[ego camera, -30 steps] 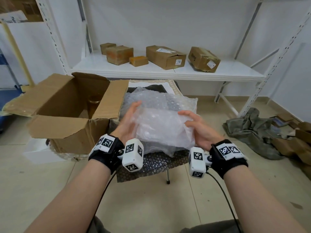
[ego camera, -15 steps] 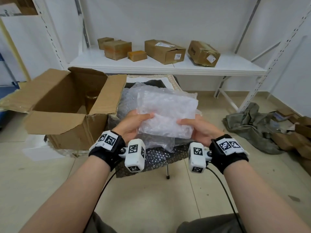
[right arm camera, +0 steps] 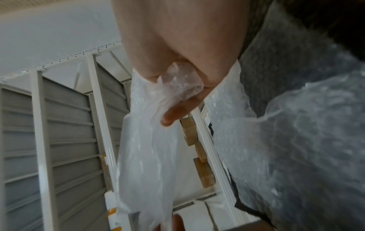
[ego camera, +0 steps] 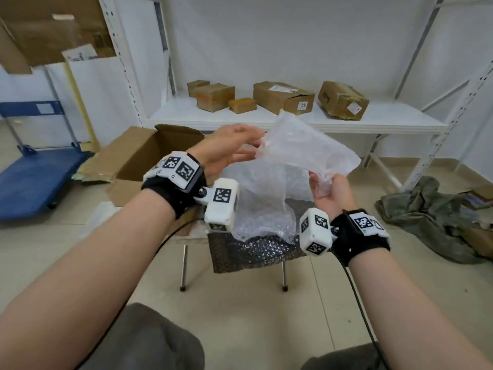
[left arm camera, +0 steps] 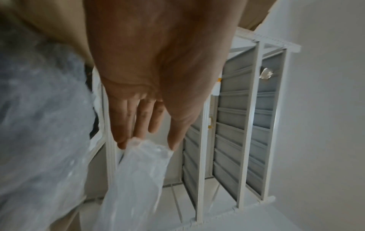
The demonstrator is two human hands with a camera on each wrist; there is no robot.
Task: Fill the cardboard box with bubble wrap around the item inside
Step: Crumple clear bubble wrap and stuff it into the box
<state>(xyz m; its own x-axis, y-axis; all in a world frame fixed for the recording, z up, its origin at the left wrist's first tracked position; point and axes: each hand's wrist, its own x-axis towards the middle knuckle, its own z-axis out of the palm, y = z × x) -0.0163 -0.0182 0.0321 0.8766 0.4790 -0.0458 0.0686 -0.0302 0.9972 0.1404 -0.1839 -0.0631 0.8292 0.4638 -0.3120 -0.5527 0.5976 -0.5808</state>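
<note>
Progress: early, by my read. One bubble wrap sheet (ego camera: pixel 301 153) is up in the air between both hands, well clear of the cardboard box (ego camera: pixel 138 161), which sits open at about 10 o'clock from the hands, flaps splayed. Can't see inside the box from the head view, so can't tell whether any wrap is in there, or where the item sits. More wrap stays heaped on the stool (ego camera: pixel 256 252) directly below the hands, so plenty of stock left to load. Left hand (ego camera: pixel 226 148) pinches the sheet's upper-left corner between thumb and fingertips (left arm camera: pixel 122 140), other fingers nearly straight. Right hand (ego camera: pixel 330 188) is closed round a bunched lower-right end, with wrap wadded into the palm in the right wrist view. Orientation: the sheet's long axis runs diagonal, from about 10 o'clock at the left hand down to 4 o'clock at the right hand; a free flap sticks out toward 3 o'clock, and a loose tail hangs to 6 o'clock onto the heap. Left to do, as I judge it: carry this sheet over to the box at 10 o'clock, stuff it down beside the item, then repeat with the heap until the gaps are filled.
</note>
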